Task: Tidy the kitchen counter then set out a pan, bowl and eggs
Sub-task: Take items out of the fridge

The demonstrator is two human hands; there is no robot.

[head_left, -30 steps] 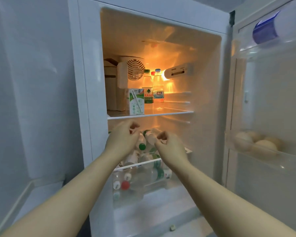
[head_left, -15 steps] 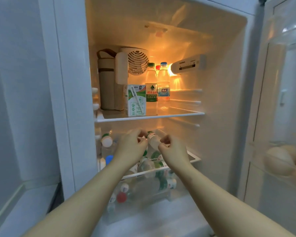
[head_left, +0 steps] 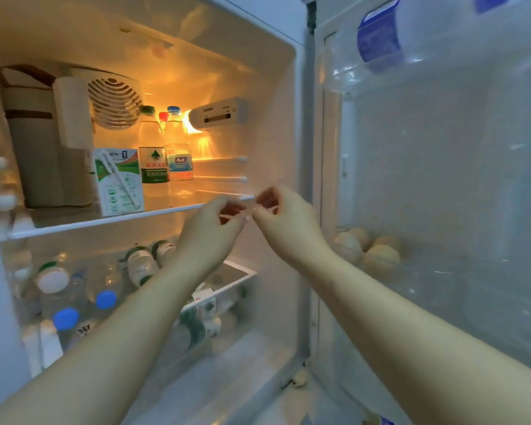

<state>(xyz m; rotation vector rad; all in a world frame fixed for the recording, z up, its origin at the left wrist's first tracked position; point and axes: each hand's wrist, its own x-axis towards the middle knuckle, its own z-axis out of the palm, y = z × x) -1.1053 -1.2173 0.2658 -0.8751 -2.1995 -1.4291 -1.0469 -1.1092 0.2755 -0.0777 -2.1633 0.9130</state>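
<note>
Though earlier at bottles (head_left: 140,265), left hand (head_left: 210,231), right hand (head_left: 284,222) now by shelf (head_left: 105,220)

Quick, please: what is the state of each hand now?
Left hand: fingers curled; whether it holds anything cannot be told.
Right hand: fingers curled; likewise cannot be told.

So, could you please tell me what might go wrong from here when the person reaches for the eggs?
1. The pale brown eggs sit loosely piled in the clear plastic door shelf, near the right hand; a careless reach might knock or crack one.
2. The clear plastic bottles lie stacked on their sides in the transparent lower drawer, below the left hand; a nudge could make them shift or roll out.
</note>
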